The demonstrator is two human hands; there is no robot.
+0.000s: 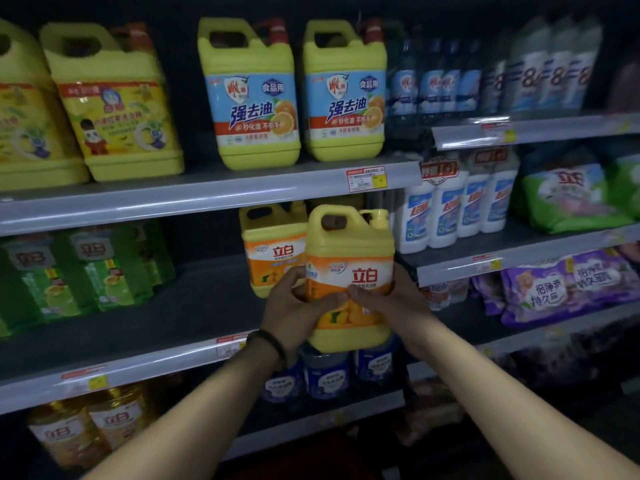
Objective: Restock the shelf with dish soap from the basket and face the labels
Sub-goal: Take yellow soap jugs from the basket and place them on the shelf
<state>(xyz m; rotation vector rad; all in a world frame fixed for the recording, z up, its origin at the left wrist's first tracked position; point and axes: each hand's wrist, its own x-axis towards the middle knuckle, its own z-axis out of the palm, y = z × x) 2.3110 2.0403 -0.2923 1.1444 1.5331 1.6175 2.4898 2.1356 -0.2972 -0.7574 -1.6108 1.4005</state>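
Observation:
Both my hands hold one yellow dish soap jug (349,251) with an orange and white label and a pump top. It is upright, label toward me, in front of the middle shelf (145,327). My left hand (294,306) grips its lower left side, my right hand (391,299) its lower right side. A second jug of the same kind (270,251) stands on the shelf just behind and to the left, label forward. The basket is out of view.
Green bottles (93,268) fill the left of the middle shelf, with bare shelf between them and the jugs. Yellow-green jugs (249,95) stand on the shelf above. White bottles (450,209) and bags (568,282) are to the right, blue bottles (325,372) below.

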